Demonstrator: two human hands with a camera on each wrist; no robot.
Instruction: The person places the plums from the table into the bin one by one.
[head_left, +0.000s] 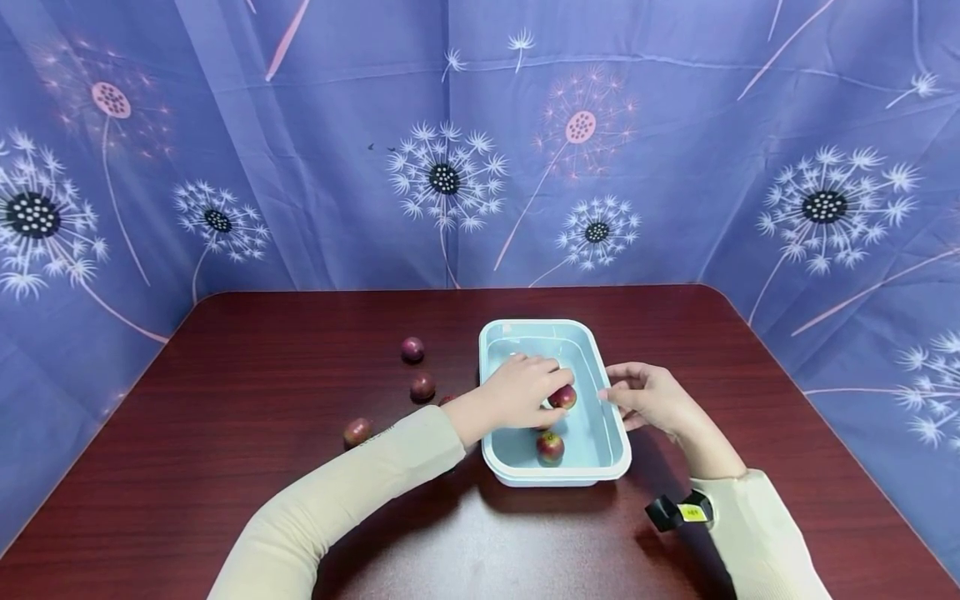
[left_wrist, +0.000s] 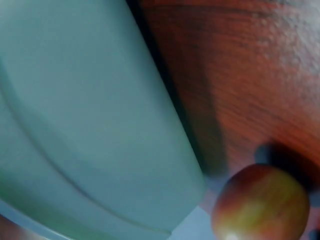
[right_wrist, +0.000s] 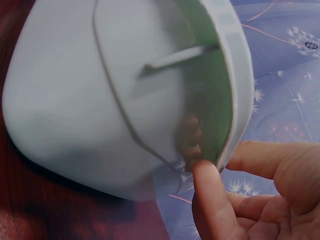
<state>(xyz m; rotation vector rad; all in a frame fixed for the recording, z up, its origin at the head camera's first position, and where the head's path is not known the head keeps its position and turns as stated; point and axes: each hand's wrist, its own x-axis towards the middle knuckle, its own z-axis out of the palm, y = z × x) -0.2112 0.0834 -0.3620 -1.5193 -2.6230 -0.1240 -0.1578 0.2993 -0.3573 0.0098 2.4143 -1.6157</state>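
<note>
A light blue plastic tub (head_left: 592, 442) with a white rim stands on the table. My left hand (head_left: 521, 390) reaches over its left side and grips a red plum-like fruit (head_left: 564, 397) between thumb and fingers, inside the tub. Beneath lies another such fruit (head_left: 550, 447) on the tub floor, and one more is mostly hidden by the hand. At the tub's right side my right hand (head_left: 652, 400) pinches the rim; the right wrist view has its fingers (right_wrist: 212, 200) right at the edge. The left wrist view catches only the tub's outer wall (left_wrist: 100, 110), not the hand.
Several more fruits lie on the dark red table left of the tub, among them a purple one (head_left: 412, 349), a dark red one (head_left: 422, 387) and a mottled one (head_left: 357, 432). One is partly covered by the left forearm. A blue dandelion-print curtain (head_left: 337, 167) hangs behind the table.
</note>
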